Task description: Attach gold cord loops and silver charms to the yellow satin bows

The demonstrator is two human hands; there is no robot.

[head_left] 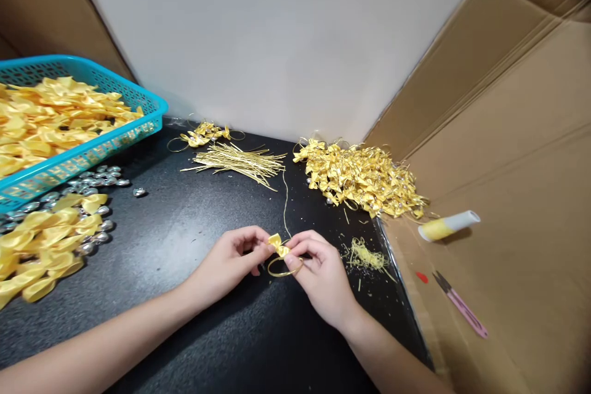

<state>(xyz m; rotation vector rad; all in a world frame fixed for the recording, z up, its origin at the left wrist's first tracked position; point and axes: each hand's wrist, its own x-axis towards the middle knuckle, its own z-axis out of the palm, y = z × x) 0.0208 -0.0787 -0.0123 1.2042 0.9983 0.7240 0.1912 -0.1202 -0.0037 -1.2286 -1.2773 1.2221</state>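
Both my hands meet low on the black table [184, 240]. My left hand [231, 261] pinches one side of a small yellow ribbon bow [278, 245]. My right hand [318, 271] pinches the other side, its fingers curled. A thin gold wire loop [282, 269] hangs under the bow between the two hands, and a gold wire strand [286, 203] runs from the bow toward the far side of the table.
A blue basket [115, 135] of yellow ribbon stands far left, with loose ribbon pieces [46, 240] and silver beads [99, 178] below it. Gold wires [240, 163] and a heap of finished bows [364, 178] lie behind. Cardboard [517, 197] at right carries a tube [447, 225] and pink snips [462, 305].
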